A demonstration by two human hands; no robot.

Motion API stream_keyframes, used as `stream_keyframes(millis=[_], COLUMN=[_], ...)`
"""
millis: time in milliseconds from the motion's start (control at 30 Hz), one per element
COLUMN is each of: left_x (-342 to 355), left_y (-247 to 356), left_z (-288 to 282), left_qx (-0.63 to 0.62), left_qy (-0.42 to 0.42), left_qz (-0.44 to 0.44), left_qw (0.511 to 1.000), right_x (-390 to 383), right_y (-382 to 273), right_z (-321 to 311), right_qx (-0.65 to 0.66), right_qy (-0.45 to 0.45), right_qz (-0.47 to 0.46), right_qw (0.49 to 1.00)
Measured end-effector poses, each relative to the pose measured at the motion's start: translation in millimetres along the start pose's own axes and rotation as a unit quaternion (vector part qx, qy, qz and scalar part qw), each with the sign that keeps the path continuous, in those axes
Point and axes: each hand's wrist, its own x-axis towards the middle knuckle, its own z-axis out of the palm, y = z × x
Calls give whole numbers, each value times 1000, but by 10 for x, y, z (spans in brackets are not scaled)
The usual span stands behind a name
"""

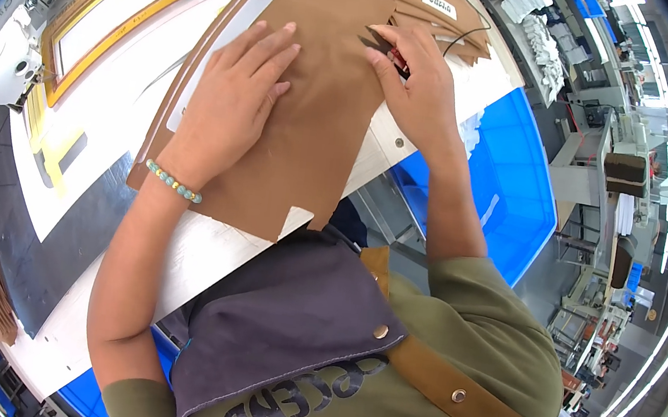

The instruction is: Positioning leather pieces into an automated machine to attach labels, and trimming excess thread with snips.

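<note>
- The left hand [236,92] lies flat and open, apparently steadying the brown rectangular cloth-like panel [314,135] on the white tabletop [207,253].
- The right hand [417,77] grips dark-bladed metal snips [378,41] by the panel's right edge, seemingly held ready.

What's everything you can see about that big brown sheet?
The brown sheet is matte, roughly rectangular, and looks like fabric or leather. It lies slanted on the white table, slightly rumpled, with a long white strip near its left edge. The left hand rests on it; the right hand holds dark snips at its upper right edge.
</note>
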Motion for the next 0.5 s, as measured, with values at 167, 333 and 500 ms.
stream_keyframes(millis=[167, 333, 500], left_x=[-126, -148, -146], left_y=[36, 78, 70], left_z=[-58, -51, -47], left_qx=[9, 32, 35], left_qy=[-45, -67, -72], left_qz=[2, 5, -5], left_qw=[999, 997, 997], right_x=[-214, -276, -273], right_y=[-222, -268, -238], right_z=[-164, -28, 98], right_qx=[33, -17, -57], right_qy=[-132, -156, -136], right_qz=[-10, -65, -90], right_qw=[991, 986, 985])
